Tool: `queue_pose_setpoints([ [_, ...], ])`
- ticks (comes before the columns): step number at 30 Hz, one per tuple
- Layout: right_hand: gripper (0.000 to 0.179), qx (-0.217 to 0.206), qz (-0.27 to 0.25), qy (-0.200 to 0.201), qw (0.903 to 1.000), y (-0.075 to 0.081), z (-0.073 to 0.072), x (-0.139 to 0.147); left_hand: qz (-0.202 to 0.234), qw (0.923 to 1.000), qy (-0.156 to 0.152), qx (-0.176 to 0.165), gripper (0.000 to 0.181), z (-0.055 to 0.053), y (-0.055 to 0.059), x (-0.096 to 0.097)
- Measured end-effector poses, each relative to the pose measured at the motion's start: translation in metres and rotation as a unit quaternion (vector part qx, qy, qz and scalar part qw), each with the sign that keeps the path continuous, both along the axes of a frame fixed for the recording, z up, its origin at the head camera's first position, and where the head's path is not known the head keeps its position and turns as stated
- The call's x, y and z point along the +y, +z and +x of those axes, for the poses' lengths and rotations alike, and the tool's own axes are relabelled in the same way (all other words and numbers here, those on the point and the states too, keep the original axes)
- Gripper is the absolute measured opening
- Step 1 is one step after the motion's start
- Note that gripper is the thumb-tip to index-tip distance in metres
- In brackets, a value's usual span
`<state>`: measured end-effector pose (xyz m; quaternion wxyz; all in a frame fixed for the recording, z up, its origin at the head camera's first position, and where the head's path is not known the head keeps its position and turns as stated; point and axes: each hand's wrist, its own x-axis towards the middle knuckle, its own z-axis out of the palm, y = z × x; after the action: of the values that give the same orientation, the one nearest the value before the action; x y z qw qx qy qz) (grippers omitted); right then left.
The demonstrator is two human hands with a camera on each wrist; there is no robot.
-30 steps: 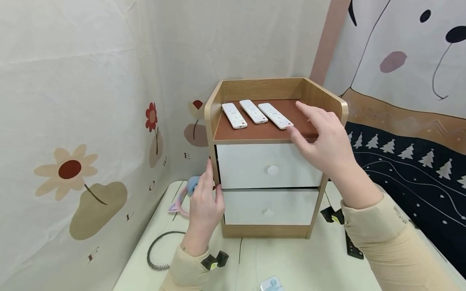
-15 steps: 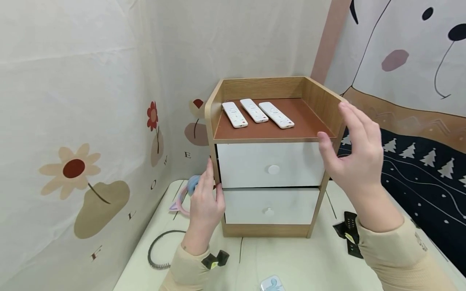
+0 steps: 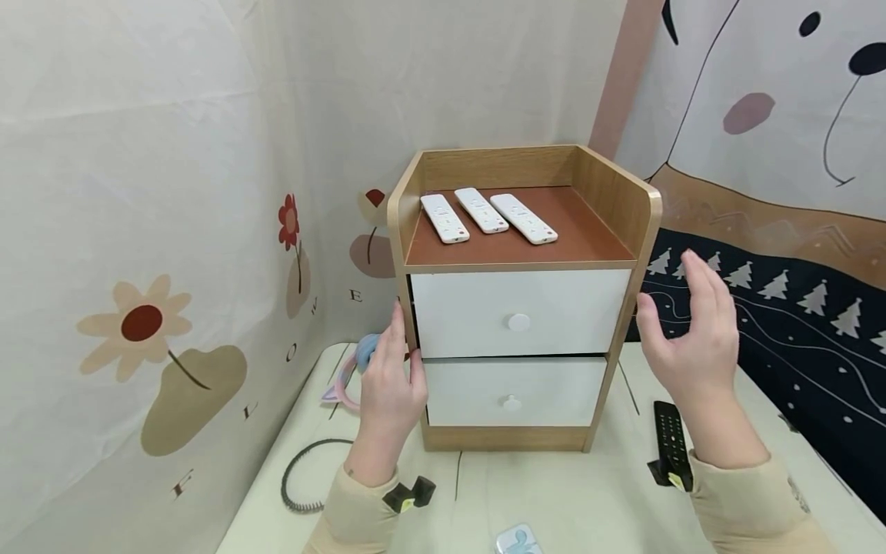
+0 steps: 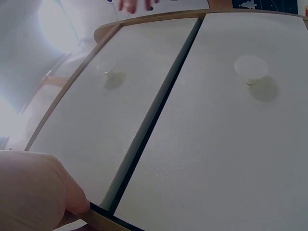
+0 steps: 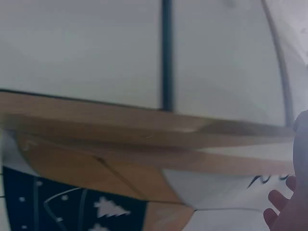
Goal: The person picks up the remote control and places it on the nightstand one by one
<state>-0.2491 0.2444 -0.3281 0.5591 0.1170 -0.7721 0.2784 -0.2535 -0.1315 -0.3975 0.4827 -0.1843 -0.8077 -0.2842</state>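
Observation:
A small wooden cabinet (image 3: 505, 438) with two white drawers stands in the middle of the head view. Its upper drawer (image 3: 464, 308) and lower drawer (image 3: 464, 392) each carry a round white knob. My left hand (image 3: 391, 385) rests against the cabinet's left side, fingers extended, with the thumb at the front edge; the left wrist view shows that thumb (image 4: 74, 197) near the gap between the drawers. Off the cabinet's right side, my right hand (image 3: 699, 350) is raised with its fingers extended, holding nothing. On the brown top shelf (image 3: 581, 238) lie three white remotes (image 3: 522, 219).
A black remote (image 3: 670, 435) lies on the pale table (image 3: 554, 500) beside my right wrist. Left of the cabinet are a blue and pink ring-shaped item (image 3: 349, 377) and a dark coiled band (image 3: 294, 500). A light blue-patterned item (image 3: 517, 540) sits at the front.
My right hand has moved from over the shelf beside the remotes to the right and down, away from the cabinet. My left hand and the three white remotes have stayed in place.

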Motion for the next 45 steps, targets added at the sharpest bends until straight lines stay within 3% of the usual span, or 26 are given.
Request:
queue_pose_setpoints([
  [10, 0.08, -0.117, -0.036, -0.029, 0.9921, -0.072, -0.001, 0.027, 0.0, 1.0, 0.0, 0.009, 0.078, -0.002, -0.003, -0.001],
  [23, 0.092, -0.258, -0.061, -0.061, 0.9621, -0.143, 0.005, 0.046, 0.002, 1.0, -0.002, -0.005, 0.077, -0.001, -0.001, 0.0],
  [31, 0.097, -0.306, -0.056, -0.078, 0.9473, -0.171, 0.012, 0.054, 0.0, 1.0, -0.001, -0.003, 0.078, 0.0, -0.001, -0.001],
  [45, 0.103, -0.437, -0.074, -0.113, 0.8893, -0.194, 0.018, 0.067, -0.004, 1.0, 0.002, -0.003, 0.079, 0.001, -0.001, 0.0],
])
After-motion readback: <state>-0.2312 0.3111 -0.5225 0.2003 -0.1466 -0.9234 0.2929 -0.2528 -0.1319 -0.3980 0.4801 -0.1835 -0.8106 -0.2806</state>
